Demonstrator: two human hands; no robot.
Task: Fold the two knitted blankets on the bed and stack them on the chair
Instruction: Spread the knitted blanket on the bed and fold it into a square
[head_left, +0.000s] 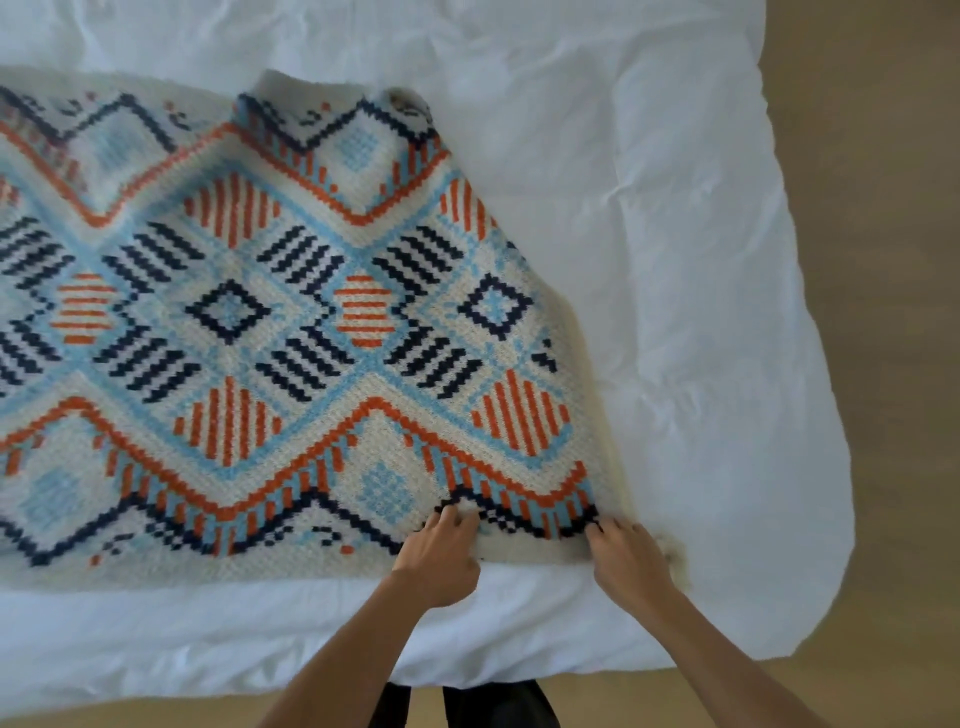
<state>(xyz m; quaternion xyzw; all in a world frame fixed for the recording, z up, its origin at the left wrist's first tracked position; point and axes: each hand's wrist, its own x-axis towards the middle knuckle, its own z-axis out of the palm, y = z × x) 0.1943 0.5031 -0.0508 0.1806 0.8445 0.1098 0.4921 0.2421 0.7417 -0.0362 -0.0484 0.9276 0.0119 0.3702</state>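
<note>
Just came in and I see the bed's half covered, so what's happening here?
A person is standing at the foot of a bed made up in white, bent over a patterned knitted blanket that lies spread across it. The left hand and the right hand both have a grip on the blanket's near edge by its right corner. The far right corner is turned over a little. The blanket is not folded yet, and no second blanket or chair shows in this view.

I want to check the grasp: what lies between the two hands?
In the head view, only the cream knitted blanket's near border lies between the left hand and right hand.
</note>
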